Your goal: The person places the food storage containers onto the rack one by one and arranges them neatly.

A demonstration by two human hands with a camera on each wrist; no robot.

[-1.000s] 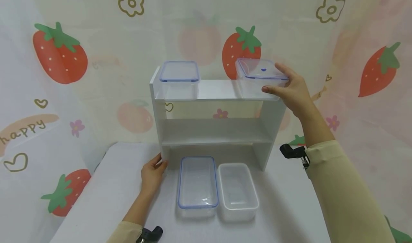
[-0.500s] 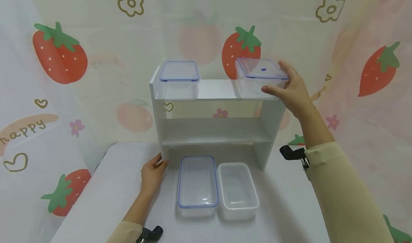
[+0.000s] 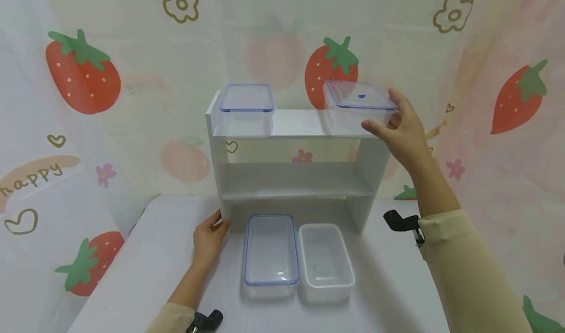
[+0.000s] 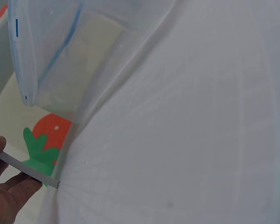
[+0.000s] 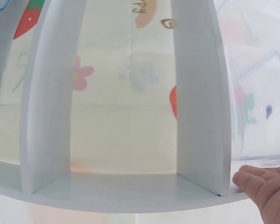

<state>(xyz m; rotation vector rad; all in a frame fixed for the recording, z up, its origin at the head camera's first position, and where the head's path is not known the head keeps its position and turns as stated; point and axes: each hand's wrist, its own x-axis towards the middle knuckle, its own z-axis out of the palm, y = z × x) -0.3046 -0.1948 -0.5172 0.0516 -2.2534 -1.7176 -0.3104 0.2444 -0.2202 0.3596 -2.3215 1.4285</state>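
Observation:
A white shelf unit stands on a white table. My left hand grips the lower front edge of its left side panel; the left wrist view shows thumb and fingers on opposite sides of that panel. At the right end of the top shelf sits a clear lidded box with blue trim. Beside its right end is my right hand, fingers spread and relaxed, thumb near the box's front. In the right wrist view the fingers lie close by the box; whether they touch it is unclear.
Another clear box with a blue-rimmed lid sits at the left end of the top shelf. In front of the unit, a blue-rimmed box and a white-rimmed box stand side by side on the table.
My right hand has loosened and drawn slightly rightward; its fingers have come off the lid's corner. The box stays in place. My left hand has not moved.

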